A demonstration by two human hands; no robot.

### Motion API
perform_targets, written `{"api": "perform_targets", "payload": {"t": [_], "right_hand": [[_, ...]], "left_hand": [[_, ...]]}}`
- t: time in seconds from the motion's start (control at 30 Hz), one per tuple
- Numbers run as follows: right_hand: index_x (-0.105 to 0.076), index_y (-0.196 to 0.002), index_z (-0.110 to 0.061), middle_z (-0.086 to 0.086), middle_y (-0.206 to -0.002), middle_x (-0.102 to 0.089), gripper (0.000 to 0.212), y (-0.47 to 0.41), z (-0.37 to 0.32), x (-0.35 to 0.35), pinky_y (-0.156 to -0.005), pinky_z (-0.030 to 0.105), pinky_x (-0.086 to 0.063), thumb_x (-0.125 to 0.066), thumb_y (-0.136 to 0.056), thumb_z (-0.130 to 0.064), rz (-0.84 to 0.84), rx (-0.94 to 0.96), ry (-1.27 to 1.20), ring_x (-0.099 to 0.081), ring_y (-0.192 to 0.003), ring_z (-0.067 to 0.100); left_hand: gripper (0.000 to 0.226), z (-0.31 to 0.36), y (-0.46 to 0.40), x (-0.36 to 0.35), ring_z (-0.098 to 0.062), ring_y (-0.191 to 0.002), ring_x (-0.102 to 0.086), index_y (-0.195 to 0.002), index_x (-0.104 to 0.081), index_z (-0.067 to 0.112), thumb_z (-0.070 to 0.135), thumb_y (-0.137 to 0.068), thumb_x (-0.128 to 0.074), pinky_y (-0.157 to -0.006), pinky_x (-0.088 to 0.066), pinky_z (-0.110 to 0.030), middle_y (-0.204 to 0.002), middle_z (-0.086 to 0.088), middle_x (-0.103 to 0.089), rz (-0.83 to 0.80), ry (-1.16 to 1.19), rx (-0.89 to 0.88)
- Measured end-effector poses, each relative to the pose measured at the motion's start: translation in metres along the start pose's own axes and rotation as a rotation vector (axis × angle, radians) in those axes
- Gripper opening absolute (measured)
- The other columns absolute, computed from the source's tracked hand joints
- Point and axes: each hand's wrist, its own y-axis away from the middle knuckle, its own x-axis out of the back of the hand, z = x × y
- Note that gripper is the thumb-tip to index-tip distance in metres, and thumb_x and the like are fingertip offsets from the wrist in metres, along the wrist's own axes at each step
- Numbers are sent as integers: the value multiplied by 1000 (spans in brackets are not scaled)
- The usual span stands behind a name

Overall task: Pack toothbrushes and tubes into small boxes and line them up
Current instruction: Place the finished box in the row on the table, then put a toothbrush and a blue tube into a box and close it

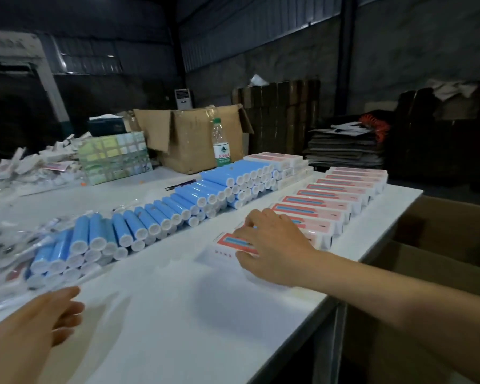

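A long stack of blue tubes (155, 220) with white caps runs diagonally across the white table (178, 314). To its right stands a row of pink and white small boxes (330, 200). At the near end of that row lies one pink box (227, 245); my right hand (272, 245) grips it, fingertips on its far edge and thumb on its near edge. My left hand (36, 325) hovers over the table near the front left, fingers relaxed, holding nothing. Wrapped toothbrushes (9, 245) lie heaped at the left.
A green-labelled water bottle (221, 142) and an open cardboard carton (189, 134) stand at the table's back. A taped bundle of green packs (114, 156) sits beside loose white wrappers (25, 167). Open brown cartons (432, 245) stand off the table's right edge.
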Motion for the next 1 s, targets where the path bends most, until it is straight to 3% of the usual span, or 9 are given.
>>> {"api": "perform_targets", "payload": {"t": [0.07, 0.17, 0.33, 0.43, 0.57, 0.8, 0.87, 0.93, 1.0], "right_hand": [[-55, -128, -27, -1, -121, -48, 38, -13, -23, 5, -91, 34, -32, -44, -95, -41, 59, 71, -134, -39, -113, 18], [-63, -118, -21, 1, -115, -56, 30, -36, -70, 1, -89, 36, -41, -47, -95, -32, 35, 193, -294, -45, -110, 20], [-64, -87, -16, 5, -95, -60, 22, -84, -149, -31, -74, 37, -48, -45, -93, -24, -60, 295, -324, -54, -91, 25], [-54, -70, -25, -2, -78, -51, 17, -92, -178, -60, -60, 30, -37, -51, -86, -21, -132, 310, -342, -52, -77, 20], [-37, -57, -26, -10, -68, -35, 30, -88, -185, -86, -51, 25, -21, -55, -80, -18, -47, 338, -363, -36, -66, 12], [-36, -51, -39, -10, -65, -43, 46, -93, -180, -87, -52, 19, -22, -54, -86, -15, -37, 421, -368, -45, -68, 15], [-51, -62, -42, -11, -69, -46, 35, -92, -182, -87, -56, 17, -28, -55, -88, -19, -48, 409, -374, -47, -72, 12], [-62, -64, -34, -8, -71, -53, 25, -91, -184, -88, -61, 25, -39, -58, -87, -24, -21, 386, -369, -51, -72, 11], [-60, -65, -39, -7, -71, -55, 29, -92, -182, -92, -64, 36, -45, -65, -83, -17, -9, 372, -420, -52, -71, 10]], "left_hand": [[17, 3, 13, 1, -26, -68, -51, -101, -64, 0, 14, -94, -56, -59, -44, -27, -79, -14, -61, 11, -16, -80], [15, 1, 36, 3, -24, -68, -58, -83, -73, 9, 13, -90, -60, -69, -46, -32, -73, -11, -69, 0, 24, -220], [26, -1, 39, 4, -8, -46, -49, -62, -67, 8, 13, -86, -60, -54, -39, -27, -51, 0, -60, 8, -89, -282], [33, -3, 39, 6, -8, -46, -48, -54, -58, 10, 15, -87, -59, -55, -40, -29, -48, 3, -56, 9, -119, -303], [28, -3, 38, 11, -29, -62, -59, -63, -60, 4, 29, -75, -55, -67, -50, -43, -61, -11, -61, -25, -118, -319], [23, 23, 36, 40, -20, -68, -56, -63, -63, 13, 15, -85, -57, -76, -51, -40, -69, -8, -63, 58, -79, -297], [19, 45, 36, 74, -23, -72, -57, -74, -66, 8, 17, -88, -56, -71, -50, -37, -79, -16, -66, 138, -205, -338], [19, 64, 39, 119, -25, -72, -58, -83, -65, 8, 21, -91, -55, -69, -49, -33, -81, -12, -64, 209, -460, -369], [19, 71, 48, 170, -24, -74, -59, -88, -61, 8, 24, -93, -52, -70, -52, -34, -86, -8, -63, 264, -745, -336]]}}
